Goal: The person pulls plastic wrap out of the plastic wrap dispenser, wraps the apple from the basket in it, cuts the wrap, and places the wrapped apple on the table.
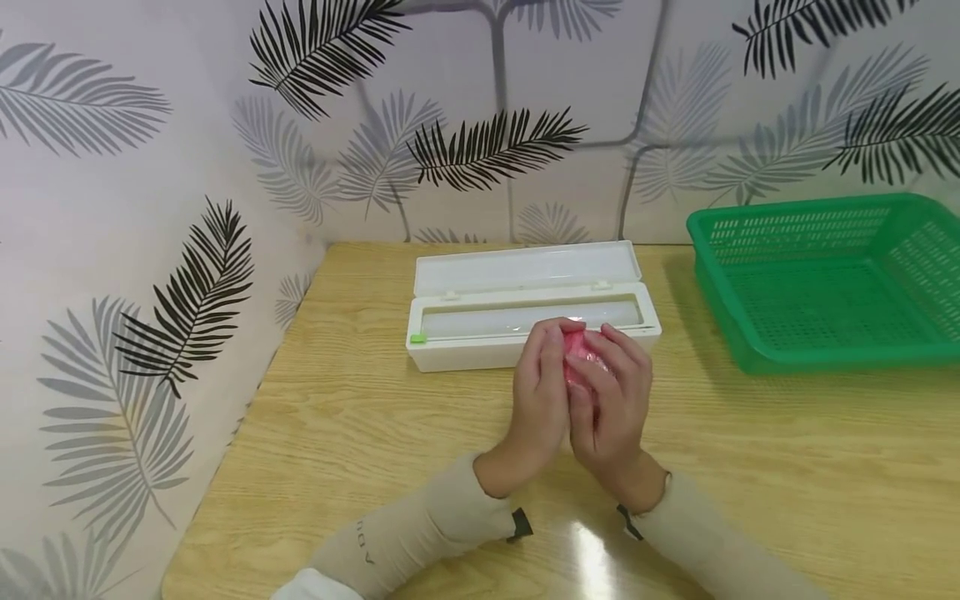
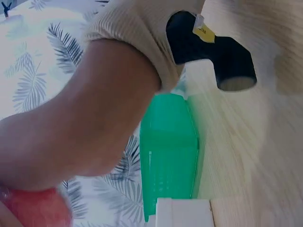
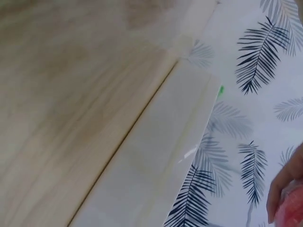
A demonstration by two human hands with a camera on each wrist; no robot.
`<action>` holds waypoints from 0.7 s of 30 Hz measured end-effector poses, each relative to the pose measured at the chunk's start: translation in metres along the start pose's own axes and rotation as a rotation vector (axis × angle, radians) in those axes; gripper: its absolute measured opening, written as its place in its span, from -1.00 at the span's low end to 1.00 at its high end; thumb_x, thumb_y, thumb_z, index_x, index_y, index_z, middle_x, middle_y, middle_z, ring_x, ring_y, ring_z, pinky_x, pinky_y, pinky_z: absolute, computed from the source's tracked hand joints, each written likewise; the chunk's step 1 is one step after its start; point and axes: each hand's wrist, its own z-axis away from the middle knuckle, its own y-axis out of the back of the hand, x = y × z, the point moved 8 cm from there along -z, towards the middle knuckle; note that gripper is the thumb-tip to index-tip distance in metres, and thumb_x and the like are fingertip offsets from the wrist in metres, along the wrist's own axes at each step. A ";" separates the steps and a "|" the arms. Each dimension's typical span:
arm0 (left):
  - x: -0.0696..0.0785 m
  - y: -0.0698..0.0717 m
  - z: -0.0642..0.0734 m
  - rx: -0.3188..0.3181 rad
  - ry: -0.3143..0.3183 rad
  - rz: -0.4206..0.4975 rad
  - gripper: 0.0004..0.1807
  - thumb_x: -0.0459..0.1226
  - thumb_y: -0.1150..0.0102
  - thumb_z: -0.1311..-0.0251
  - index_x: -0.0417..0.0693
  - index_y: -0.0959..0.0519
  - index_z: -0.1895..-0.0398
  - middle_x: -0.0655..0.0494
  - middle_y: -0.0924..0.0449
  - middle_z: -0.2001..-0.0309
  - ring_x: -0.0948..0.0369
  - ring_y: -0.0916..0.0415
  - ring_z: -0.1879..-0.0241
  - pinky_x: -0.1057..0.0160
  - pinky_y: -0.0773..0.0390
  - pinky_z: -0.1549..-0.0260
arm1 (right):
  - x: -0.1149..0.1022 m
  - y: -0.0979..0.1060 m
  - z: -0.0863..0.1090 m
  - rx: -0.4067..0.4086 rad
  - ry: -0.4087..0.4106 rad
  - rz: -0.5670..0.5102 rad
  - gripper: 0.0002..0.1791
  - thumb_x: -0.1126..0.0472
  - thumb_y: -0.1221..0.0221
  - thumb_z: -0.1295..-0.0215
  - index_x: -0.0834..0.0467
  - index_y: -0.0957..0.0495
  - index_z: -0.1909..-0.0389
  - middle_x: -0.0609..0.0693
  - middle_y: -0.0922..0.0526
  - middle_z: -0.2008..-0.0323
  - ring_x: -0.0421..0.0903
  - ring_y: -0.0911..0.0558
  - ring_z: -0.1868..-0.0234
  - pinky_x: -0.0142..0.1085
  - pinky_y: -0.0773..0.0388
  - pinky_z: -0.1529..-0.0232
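Observation:
A red round thing (image 1: 583,350) in clear, shiny film is cupped between both hands, above the front edge of a white cling film box (image 1: 465,358). My left hand (image 1: 538,392) grips its left side, fingers bent over the top. On the other side, my right hand (image 1: 618,404) curls its fingers round it. Much of the red thing is hidden by the hands; its kind does not show. Part of it (image 2: 40,208) appears at the lower left of the left wrist view. In the right wrist view, a red bit (image 3: 291,210) shows at the lower right.
The box's lid (image 1: 525,268) stands open toward the wall, with a roll of film (image 1: 495,320) inside. A green slider (image 1: 418,338) sits at its left front. A green basket (image 1: 847,362) stands at the right on the wooden table (image 1: 360,450). A leaf-patterned wall rises behind.

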 end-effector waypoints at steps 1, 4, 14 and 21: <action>-0.005 0.001 -0.001 -0.009 0.020 -0.008 -0.69 -0.37 0.40 -0.45 -0.46 -0.34 0.07 -0.25 -0.45 0.25 0.30 -0.45 0.40 0.42 -0.53 0.47 | 0.004 -0.001 0.002 -0.024 -0.010 0.005 -0.65 0.15 0.07 -0.39 0.40 -0.47 0.31 0.35 -0.50 0.22 0.34 -0.44 0.15 0.07 -0.35 -0.01; -0.019 0.002 -0.004 -0.031 0.012 -0.054 -0.68 -0.35 0.41 -0.46 -0.40 -0.35 0.03 -0.21 -0.48 0.23 0.29 -0.46 0.37 0.42 -0.52 0.44 | 0.013 -0.002 0.007 -0.075 -0.059 0.003 -0.63 0.14 0.11 -0.41 0.40 -0.48 0.28 0.32 -0.51 0.21 0.30 -0.45 0.13 0.03 -0.33 -0.04; -0.018 -0.006 0.003 -0.146 -0.428 -0.557 -0.57 -0.19 0.43 -0.44 -0.30 -0.31 -0.13 -0.09 -0.45 -0.04 0.18 -0.42 -0.06 0.33 -0.41 -0.06 | 0.031 0.007 0.001 -0.029 -0.272 -0.052 -0.57 0.13 0.15 -0.40 0.46 -0.46 0.34 0.35 -0.52 0.26 0.23 -0.49 0.13 -0.19 -0.41 0.01; -0.004 -0.016 0.013 -0.229 -0.673 -0.719 -0.50 -0.14 0.42 -0.40 -0.37 -0.22 -0.17 -0.20 -0.31 -0.18 0.06 -0.26 -0.23 0.20 -0.27 -0.20 | 0.032 0.014 -0.009 0.027 -0.430 -0.192 -0.64 0.31 0.21 -0.35 0.59 -0.27 0.08 0.39 -0.46 0.16 0.10 -0.51 0.12 -0.36 -0.50 0.14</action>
